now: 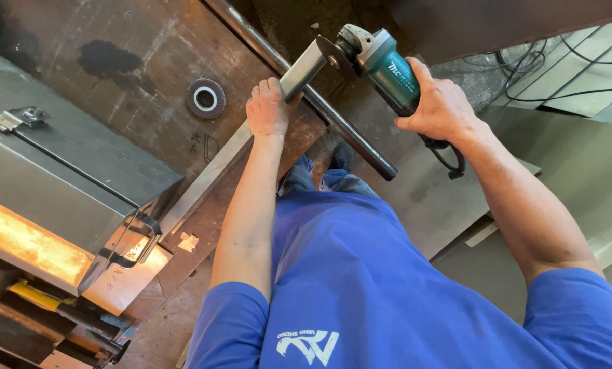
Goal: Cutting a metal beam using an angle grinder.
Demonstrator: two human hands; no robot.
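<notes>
Right hand: fingers wrapped tight round the body of a teal angle grinder, at about 1 o'clock in the view. The grinder's dark disc sits at the tool's 9 o'clock end, touching or just beside the upper end of a metal bar.

Left hand: at 12 o'clock, palm down, fingers together and curled over the bar, pressing it onto the rusty steel table.

Metal bar: long, flat, pale grey, running from 7 o'clock up to 1 o'clock across the table edge; its upper end lies under the disc, its lower end reaches a grey metal box at 9 o'clock.

Dark round pipe: runs along the table edge from 12 o'clock toward 3 o'clock, crossing under the bar just beside the left hand.

Flap disc: loose on the table at 11 o'clock, near the left hand, apart from it.

Black cables: on the floor at 2 o'clock.

Yellow-handled tool: at 8 o'clock, below the box.

Blue shirt: fills 6 o'clock.
</notes>
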